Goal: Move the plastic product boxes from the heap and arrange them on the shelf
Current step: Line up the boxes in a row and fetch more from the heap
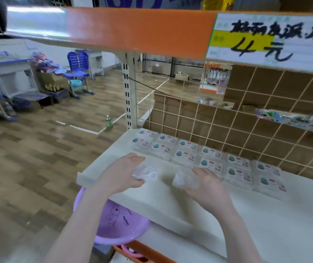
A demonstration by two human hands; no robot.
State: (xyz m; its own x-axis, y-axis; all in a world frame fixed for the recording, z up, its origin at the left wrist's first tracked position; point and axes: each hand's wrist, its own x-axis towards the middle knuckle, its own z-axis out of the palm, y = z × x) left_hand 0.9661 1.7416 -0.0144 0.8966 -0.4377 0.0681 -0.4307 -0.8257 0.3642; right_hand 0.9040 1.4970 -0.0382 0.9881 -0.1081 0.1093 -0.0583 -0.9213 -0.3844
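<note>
Two rows of clear plastic product boxes point(210, 158) with teal and red labels lie flat along the back of the white shelf point(163, 202), against the wire grid. My left hand point(121, 173) grips a clear plastic box point(148, 172) just above the shelf's left part. To its right, my right hand point(207, 185) grips another clear plastic box point(185, 178), near the front row. Both held boxes are blurred. The heap is not in view.
A purple plastic basin point(117, 224) sits below the shelf's left end. An orange-edged upper shelf point(125, 29) with a price sign point(269, 40) hangs overhead. A steel upright point(130, 95) stands at the shelf's back left corner. Wooden floor with chairs and boxes lies left.
</note>
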